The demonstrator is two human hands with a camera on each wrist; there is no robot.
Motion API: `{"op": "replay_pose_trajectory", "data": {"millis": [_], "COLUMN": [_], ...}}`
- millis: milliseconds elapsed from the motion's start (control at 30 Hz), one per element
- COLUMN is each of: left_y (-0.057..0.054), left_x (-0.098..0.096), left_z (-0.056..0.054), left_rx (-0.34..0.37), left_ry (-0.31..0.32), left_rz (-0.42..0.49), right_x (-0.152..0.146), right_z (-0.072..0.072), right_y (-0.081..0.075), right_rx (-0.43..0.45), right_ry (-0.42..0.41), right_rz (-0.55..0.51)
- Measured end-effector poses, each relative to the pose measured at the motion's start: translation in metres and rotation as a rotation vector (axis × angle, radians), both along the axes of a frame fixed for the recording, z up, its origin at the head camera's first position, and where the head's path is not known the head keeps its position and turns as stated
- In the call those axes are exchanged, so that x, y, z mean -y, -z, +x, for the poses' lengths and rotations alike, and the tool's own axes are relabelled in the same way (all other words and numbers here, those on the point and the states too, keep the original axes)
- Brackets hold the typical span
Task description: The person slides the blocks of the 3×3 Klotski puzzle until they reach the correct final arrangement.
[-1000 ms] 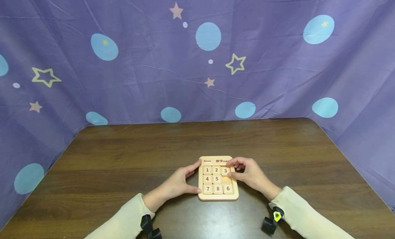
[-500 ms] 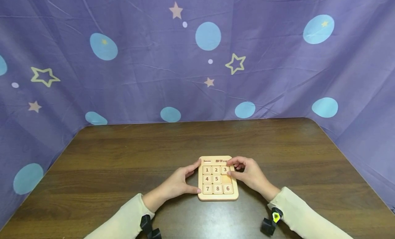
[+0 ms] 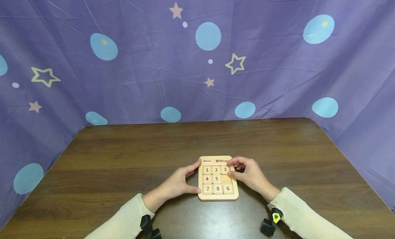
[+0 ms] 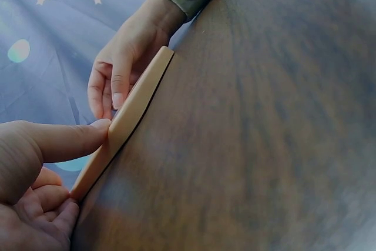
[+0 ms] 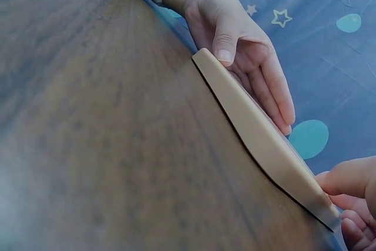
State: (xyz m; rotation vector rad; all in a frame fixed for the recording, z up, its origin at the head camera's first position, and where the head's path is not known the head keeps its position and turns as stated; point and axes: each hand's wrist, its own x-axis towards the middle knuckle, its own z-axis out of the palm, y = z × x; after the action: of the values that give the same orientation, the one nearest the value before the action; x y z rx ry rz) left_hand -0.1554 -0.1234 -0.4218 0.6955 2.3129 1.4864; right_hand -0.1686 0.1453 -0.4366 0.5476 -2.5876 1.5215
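A pale wooden sliding number puzzle [image 3: 217,197] lies flat on the table. Tiles 1, 2 and 3 form its top row; 4 and 5 sit below, then 7, 8 and 6. The middle row's right slot is bare. My left hand [image 3: 176,182] rests against the board's left edge, thumb near the lower corner and forefinger near the upper one. Thumb and forefinger of my right hand [image 3: 251,174] pinch the number 3 tile [image 3: 225,169] from below and above. Both wrist views show the board's side, with the tiles hidden.
The dark wood-grain table [image 3: 123,153] extends around the puzzle. Behind it hangs a purple curtain [image 3: 139,78] printed with stars and blue dots. A black wrist device sits on each sleeve.
The number 3 tile has slid slightly up into line with tiles 1 and 2. My left hand and the board stay put.
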Motion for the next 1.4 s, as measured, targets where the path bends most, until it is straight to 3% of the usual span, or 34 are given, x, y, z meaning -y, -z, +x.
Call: {"op": "replay_pose_trajectory", "data": {"millis": [433,767,1400], "left_y": [0.001,0.000,0.000], "left_x": [0.001,0.001,0.000], "left_z": [0.000,0.000,0.000], "left_rx": [0.003,0.000,-0.026], "left_ry": [0.002,0.002,0.016], "left_rz": [0.007,-0.004,0.003], "right_x": [-0.001,-0.002,-0.012], "right_z": [0.003,0.013,0.030], "right_y": [-0.001,-0.005,-0.002], "right_rx": [0.020,0.111,0.098], "right_ry": [-0.017,-0.103,-0.234], "right_rz": [-0.034,-0.108,-0.077]}}
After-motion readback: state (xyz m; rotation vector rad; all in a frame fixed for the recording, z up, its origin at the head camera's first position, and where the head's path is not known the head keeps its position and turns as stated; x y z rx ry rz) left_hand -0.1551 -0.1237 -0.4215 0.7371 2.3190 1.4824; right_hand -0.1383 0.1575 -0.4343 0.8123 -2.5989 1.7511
